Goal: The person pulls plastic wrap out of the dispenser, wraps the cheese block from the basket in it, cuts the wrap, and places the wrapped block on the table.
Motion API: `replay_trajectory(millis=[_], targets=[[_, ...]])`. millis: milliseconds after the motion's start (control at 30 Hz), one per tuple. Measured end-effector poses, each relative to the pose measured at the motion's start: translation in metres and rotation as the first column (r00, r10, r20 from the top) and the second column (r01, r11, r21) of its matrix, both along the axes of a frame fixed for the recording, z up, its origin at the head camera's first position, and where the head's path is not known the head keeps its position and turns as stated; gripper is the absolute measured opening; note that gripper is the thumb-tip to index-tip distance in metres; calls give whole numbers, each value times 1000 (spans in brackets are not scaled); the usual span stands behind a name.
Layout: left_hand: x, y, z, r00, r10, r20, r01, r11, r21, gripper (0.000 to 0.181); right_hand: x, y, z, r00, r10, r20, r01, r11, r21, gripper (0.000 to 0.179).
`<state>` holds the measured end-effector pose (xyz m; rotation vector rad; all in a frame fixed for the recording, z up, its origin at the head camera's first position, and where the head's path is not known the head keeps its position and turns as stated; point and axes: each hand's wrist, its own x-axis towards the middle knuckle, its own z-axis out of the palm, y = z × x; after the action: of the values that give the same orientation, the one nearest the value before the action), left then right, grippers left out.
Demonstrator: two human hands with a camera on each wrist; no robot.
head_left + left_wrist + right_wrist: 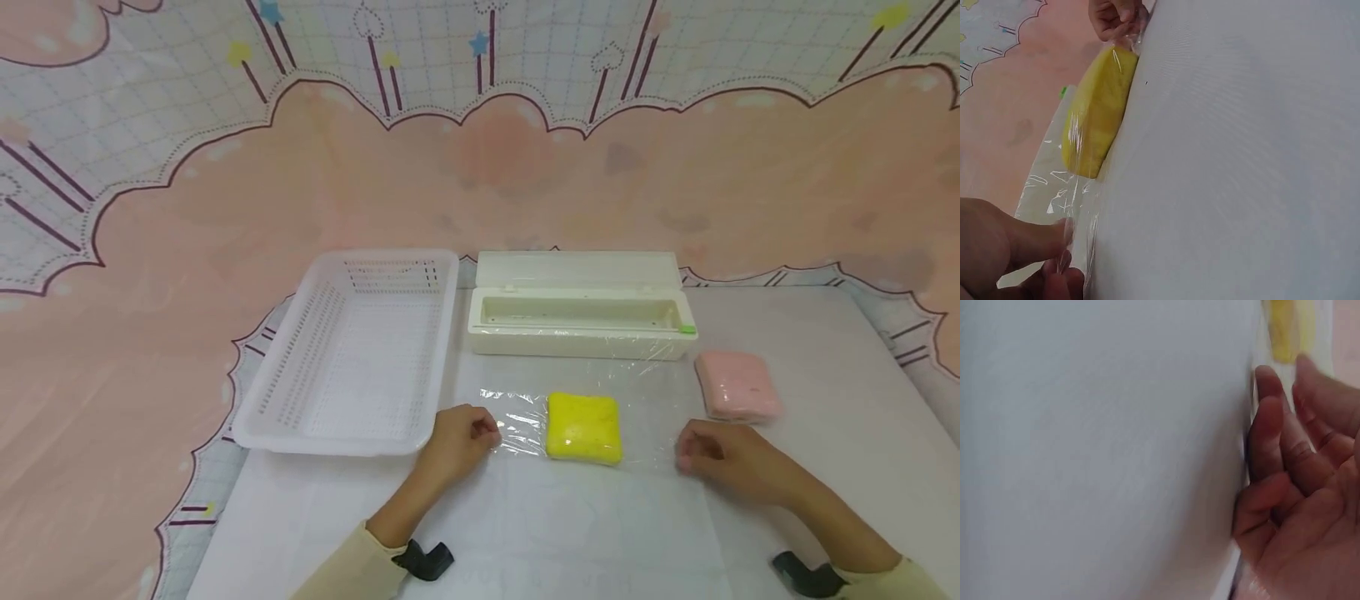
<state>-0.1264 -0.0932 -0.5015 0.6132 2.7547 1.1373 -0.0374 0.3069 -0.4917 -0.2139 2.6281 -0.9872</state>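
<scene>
Clock directions from the head view, 12 pointing away from the person. Nearest: left sleeve (pixel 352 567) at 7 o'clock, right sleeve (pixel 892 582) at 5 o'clock, a black piece at each cuff.

Left hand (pixel 459 437): at 9 o'clock of the yellow block (pixel 584 428), thumb and fingertips pinching the clear film (pixel 521 410), outer fingers curled in. Right hand (pixel 729 461): between 3 and 4 o'clock of the block, fingers bent, thumb and forefinger pinching the other end of the film; spread of the outer fingers unclear from above, slightly parted in the right wrist view.

Yellow block: on the white table (pixel 600 533) between both hands, touching neither. Film shines across it and runs out at 9 and 3 o'clock; whether it closes all round cannot be told.

Pink block (pixel 738 386): between 2 and 3 o'clock of the yellow one, just beyond the right hand, glossy. White basket (pixel 420 446): toward 10 o'clock, its near corner beside the left hand. Pale long box (pixel 577 343): at 12 o'clock, lid (pixel 577 271) raised, green tab (pixel 687 330) near its 3 o'clock end. Farthest: pink patterned cloth (pixel 525 192) behind the table
</scene>
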Motion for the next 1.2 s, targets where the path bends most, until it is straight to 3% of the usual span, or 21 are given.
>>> replay_trajectory(millis=[133,300,400,500,567,600,633,700,767,833,900,967,1067,1133,1167,1200], targets=[[1,-5,-1,994,57,88,-62,996,58,8,0,10,-2,1000,-18,-18,18,1000,-5,13],[9,-6,2,997,48,68,-52,997,56,10,6,6,2,985,-84,-152,98,991,87,11],[17,-4,6,996,82,31,-84,994,75,17,10,-10,9,973,-77,-217,112,982,154,13],[29,1,12,989,84,-122,-84,996,10,25,13,-31,17,947,39,-320,46,966,255,20],[37,5,17,964,-12,-267,-19,993,-114,26,13,-46,20,912,149,-381,-17,945,327,29],[40,8,20,937,-91,-338,27,982,-189,25,12,-52,21,886,214,-412,-59,932,359,33],[42,12,23,899,-179,-399,70,960,-272,23,11,-58,21,855,277,-438,-99,917,387,38],[43,20,28,813,-358,-459,146,889,-435,20,5,-68,22,812,373,-450,-168,886,432,47],[41,29,31,738,-485,-469,181,812,-555,20,0,-76,21,778,434,-454,-212,861,461,51],[38,37,32,690,-561,-457,177,743,-645,22,-6,-81,20,752,470,-462,-232,845,481,53],[33,43,30,656,-606,-450,169,699,-695,25,-10,-83,17,740,477,-474,-238,845,479,51],[28,47,28,631,-631,-451,173,682,-711,25,-12,-83,15,722,476,-501,-240,853,464,50],[22,49,23,622,-630,-465,195,700,-687,22,-15,-81,12,694,472,-544,-237,863,446,50],[20,49,22,637,-616,-464,224,724,-653,23,-17,-81,11,682,467,-563,-231,868,440,50],[19,50,21,652,-604,-459,239,738,-631,25,-17,-81,11,680,462,-569,-225,870,438,50],[18,50,21,678,-586,-444,256,755,-604,29,-18,-81,11,681,458,-571,-223,873,434,49]])
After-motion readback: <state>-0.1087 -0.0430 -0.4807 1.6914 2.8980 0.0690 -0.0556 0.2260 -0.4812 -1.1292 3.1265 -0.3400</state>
